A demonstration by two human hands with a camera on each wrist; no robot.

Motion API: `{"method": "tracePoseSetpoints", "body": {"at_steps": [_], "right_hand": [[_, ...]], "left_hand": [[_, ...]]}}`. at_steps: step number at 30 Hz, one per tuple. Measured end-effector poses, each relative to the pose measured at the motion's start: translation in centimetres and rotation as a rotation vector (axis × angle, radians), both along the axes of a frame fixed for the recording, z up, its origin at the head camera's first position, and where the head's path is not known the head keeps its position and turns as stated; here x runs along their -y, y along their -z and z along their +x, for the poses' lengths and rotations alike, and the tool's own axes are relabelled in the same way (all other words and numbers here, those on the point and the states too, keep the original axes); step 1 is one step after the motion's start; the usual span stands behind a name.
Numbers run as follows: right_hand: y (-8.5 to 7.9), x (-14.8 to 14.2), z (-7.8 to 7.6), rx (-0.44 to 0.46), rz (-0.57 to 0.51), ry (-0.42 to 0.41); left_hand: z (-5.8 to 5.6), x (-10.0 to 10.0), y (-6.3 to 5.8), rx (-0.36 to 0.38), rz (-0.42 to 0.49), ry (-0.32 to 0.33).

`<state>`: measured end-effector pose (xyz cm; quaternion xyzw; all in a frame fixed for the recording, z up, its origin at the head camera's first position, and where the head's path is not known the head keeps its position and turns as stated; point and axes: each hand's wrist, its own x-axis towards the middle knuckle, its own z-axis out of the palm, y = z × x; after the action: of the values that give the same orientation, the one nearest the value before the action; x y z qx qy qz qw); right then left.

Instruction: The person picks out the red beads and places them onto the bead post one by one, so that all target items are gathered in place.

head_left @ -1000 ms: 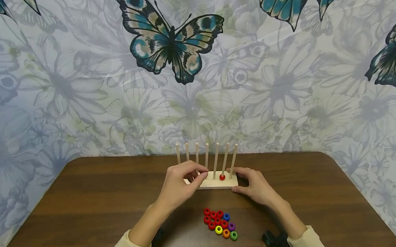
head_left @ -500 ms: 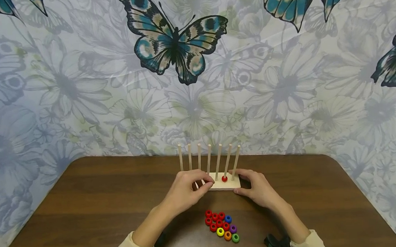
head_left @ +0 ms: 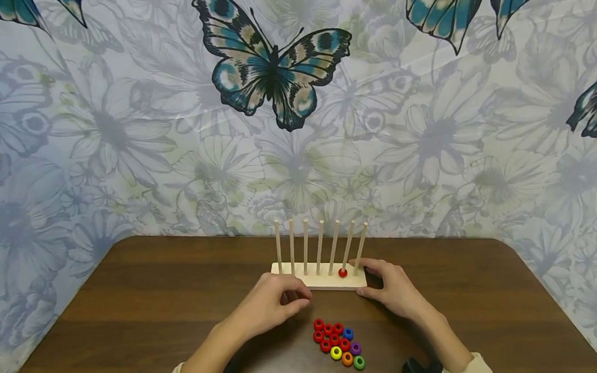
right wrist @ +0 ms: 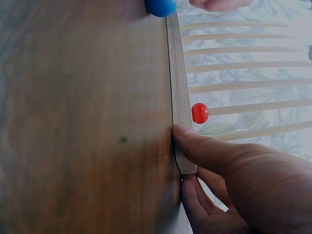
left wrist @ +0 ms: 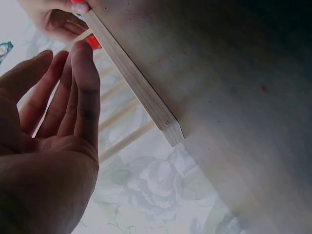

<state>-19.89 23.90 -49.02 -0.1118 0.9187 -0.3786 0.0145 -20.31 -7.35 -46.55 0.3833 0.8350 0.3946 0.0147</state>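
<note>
A pale wooden peg board (head_left: pixel 321 282) with a row of several upright pegs stands on the table. One red bead (head_left: pixel 342 273) sits at the foot of the second peg from the right, also seen as a red bead (right wrist: pixel 200 113) in the right wrist view. My right hand (head_left: pixel 398 290) grips the board's right end, thumb at the front edge and fingers behind. My left hand (head_left: pixel 272 303) hovers before the board's left half. Its fingers (left wrist: pixel 87 73) are loosely bent and hold nothing in the left wrist view.
In front of the board lies a cluster of loose beads: several red beads (head_left: pixel 334 339), a blue bead (head_left: pixel 348 334), a purple bead (head_left: pixel 356 348), a yellow bead (head_left: pixel 336 353), an orange bead (head_left: pixel 347 359) and a green bead (head_left: pixel 359 363). A black object (head_left: pixel 421 371) is by the right wrist.
My left hand has drawn back from the pegs toward the near side, uncovering the board's left end. The right hand keeps its grip. The whole head view has shifted slightly.
</note>
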Motion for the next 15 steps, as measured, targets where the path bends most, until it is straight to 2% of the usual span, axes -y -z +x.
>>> {"method": "tracePoseSetpoints", "body": {"at_steps": [10, 15], "right_hand": [[0.2, 0.1, 0.2, -0.013, -0.015, -0.011], [0.1, 0.0, 0.2, -0.007, -0.002, 0.011]], "left_hand": [[0.4, -0.4, 0.2, 0.109, -0.060, 0.090], [1.0, -1.2, 0.2, 0.110, -0.111, 0.123]]}}
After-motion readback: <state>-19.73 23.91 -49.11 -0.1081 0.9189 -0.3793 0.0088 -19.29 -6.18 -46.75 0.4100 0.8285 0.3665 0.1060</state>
